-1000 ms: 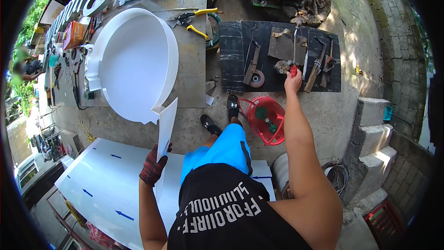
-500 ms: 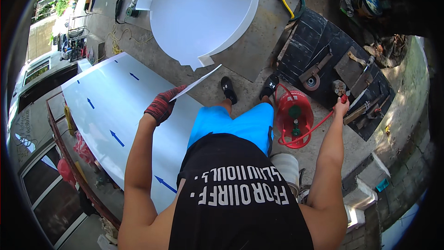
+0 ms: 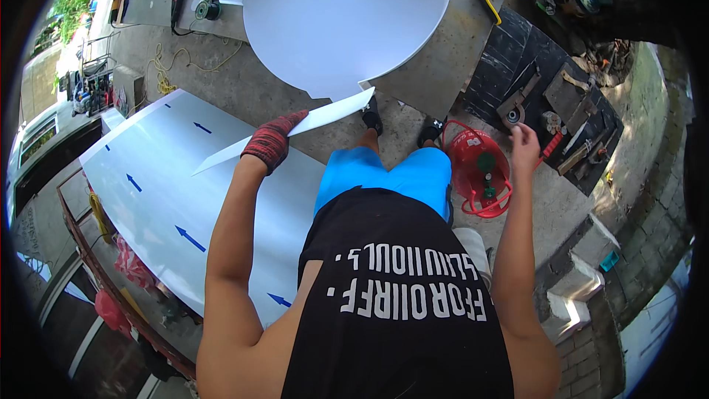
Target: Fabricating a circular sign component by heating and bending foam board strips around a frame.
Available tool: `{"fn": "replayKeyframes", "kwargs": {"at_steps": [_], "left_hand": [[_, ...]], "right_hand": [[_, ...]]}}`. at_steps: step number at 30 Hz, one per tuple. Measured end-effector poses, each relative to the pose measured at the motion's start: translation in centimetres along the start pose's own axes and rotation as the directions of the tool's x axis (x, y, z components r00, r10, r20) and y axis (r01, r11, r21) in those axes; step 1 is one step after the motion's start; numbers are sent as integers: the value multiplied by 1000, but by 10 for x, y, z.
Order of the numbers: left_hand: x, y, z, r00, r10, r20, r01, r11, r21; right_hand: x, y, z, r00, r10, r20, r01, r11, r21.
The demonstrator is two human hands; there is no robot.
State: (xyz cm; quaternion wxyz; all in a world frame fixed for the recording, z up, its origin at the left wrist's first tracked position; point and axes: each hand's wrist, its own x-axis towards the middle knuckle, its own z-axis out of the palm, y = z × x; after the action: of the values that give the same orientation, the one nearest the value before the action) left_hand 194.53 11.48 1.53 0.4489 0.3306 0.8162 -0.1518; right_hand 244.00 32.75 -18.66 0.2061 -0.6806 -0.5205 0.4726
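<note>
My left hand (image 3: 270, 142), in a red and black knit glove, is closed around a long, narrow white strip of sheet (image 3: 332, 112). The strip slants up to the right and tapers toward its lower left end, above a large white sheet (image 3: 162, 177) marked with blue arrows. My bare right hand (image 3: 525, 149) is raised over the near edge of a dark board (image 3: 509, 52), fingers slightly apart and nothing visible in them. Just right of it, not touching, is a red-handled tool (image 3: 552, 146). A red bucket (image 3: 473, 151) with green items inside stands left of my right forearm.
A big round white shallow piece (image 3: 347, 15) lies on a grey work surface (image 3: 436, 74) ahead. Yellow-handled snips (image 3: 486, 4) rest beside it. The dark board bears a grinding disc tool (image 3: 512, 115) and several hand tools. A white bucket (image 3: 473, 247) is by my right side.
My right hand has come off the red handle and moved left. The red loop by the bucket has dropped to its rim. My left hand has moved right, turning the strip flatter to view.
</note>
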Motion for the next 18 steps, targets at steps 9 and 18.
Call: {"fn": "replayKeyframes", "kwargs": {"at_steps": [9,18], "left_hand": [[17,-42,12,788,591,-173,-603,797,-24],[28,-65,21,761,623,-180,-637,770,-27]], "right_hand": [[-185,-202,189,862,-190,469,-152,787,598],[-214,-234,212,917,-193,348,-68,786,615]]}}
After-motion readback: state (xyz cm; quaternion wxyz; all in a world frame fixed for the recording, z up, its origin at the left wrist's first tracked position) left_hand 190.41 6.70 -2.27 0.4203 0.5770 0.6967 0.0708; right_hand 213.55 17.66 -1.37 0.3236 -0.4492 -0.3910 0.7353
